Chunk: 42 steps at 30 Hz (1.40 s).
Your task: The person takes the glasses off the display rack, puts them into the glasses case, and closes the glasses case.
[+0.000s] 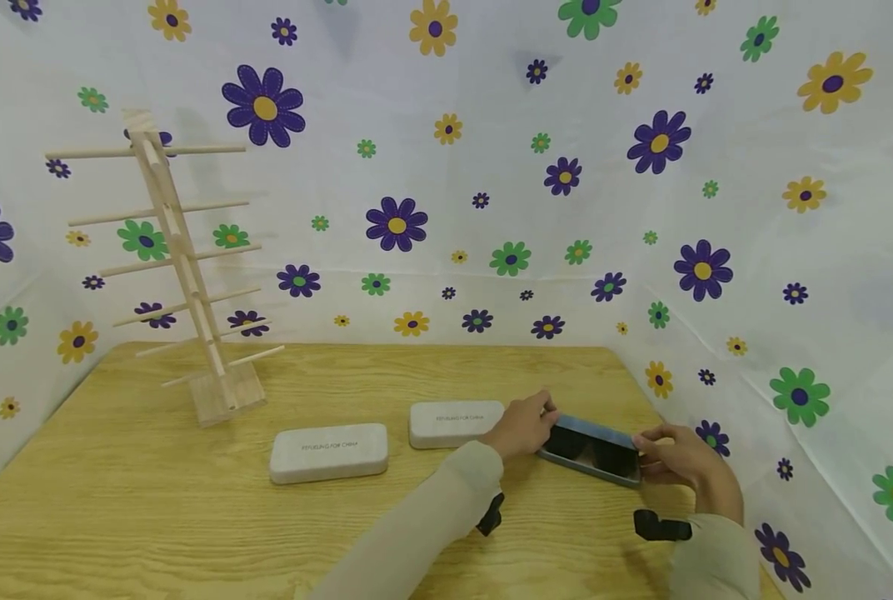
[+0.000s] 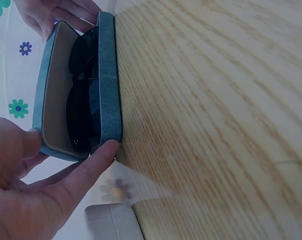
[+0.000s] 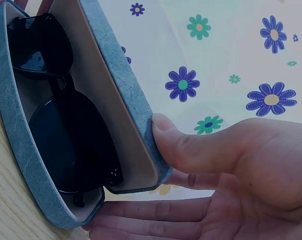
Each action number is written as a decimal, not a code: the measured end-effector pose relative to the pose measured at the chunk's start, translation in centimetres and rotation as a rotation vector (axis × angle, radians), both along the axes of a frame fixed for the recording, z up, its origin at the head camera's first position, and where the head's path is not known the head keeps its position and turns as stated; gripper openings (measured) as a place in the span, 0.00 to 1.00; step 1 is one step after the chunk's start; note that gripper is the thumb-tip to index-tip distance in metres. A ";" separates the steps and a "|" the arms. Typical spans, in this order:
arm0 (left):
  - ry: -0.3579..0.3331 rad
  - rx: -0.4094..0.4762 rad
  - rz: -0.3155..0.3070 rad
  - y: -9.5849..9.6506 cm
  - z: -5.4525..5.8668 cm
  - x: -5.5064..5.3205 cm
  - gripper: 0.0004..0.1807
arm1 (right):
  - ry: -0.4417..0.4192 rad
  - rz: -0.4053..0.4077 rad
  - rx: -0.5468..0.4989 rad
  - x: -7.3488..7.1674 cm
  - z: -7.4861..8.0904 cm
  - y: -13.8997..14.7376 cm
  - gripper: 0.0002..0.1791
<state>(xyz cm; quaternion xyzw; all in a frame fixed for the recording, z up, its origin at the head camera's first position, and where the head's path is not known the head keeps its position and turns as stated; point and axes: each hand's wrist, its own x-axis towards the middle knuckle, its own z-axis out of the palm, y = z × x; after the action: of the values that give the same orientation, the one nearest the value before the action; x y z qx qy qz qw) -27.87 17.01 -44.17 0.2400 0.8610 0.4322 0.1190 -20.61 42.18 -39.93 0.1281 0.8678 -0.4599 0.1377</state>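
Note:
A blue glasses case [image 1: 598, 431] stands with its lid raised on the right part of the table. Dark sunglasses [image 3: 73, 142] lie inside it, against a beige lining. At the case's left end, my left hand [image 1: 521, 427] holds it, thumb at the lid's edge and a finger on the base's corner in the left wrist view. My right hand [image 1: 682, 462] grips the opposite end; its thumb presses the lid's rim, and the other fingers lie by the end of the base in the right wrist view.
Two closed white glasses cases, one at the centre left [image 1: 329, 454] and one beside my left hand [image 1: 446, 423], lie on the wooden table [image 1: 192, 508]. A wooden rack [image 1: 184, 250] with several pegs per side stands at the back left. Flower-patterned cloth [image 1: 476, 167] surrounds the table.

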 end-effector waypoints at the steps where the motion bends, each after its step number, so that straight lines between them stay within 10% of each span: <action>1: 0.000 0.001 -0.001 -0.1 0.0 0.0 0.07 | -0.002 -0.002 0.004 0.0 -0.1 0.0 0.28; 28: 0.056 -0.036 -0.037 -1.6 -0.7 0.7 0.10 | -0.031 0.064 0.145 -0.5 -0.5 -0.9 0.16; 42: 0.098 0.038 -0.084 -5.2 1.2 0.3 0.14 | 0.109 0.144 0.472 -0.1 2.8 -3.5 0.28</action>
<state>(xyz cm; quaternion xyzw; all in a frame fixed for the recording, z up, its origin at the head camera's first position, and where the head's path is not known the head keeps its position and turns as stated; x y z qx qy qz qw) -27.61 11.77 -42.99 0.2988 0.8467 0.4310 0.0902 -20.67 38.68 -37.08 0.0695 0.9642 -0.2396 0.0893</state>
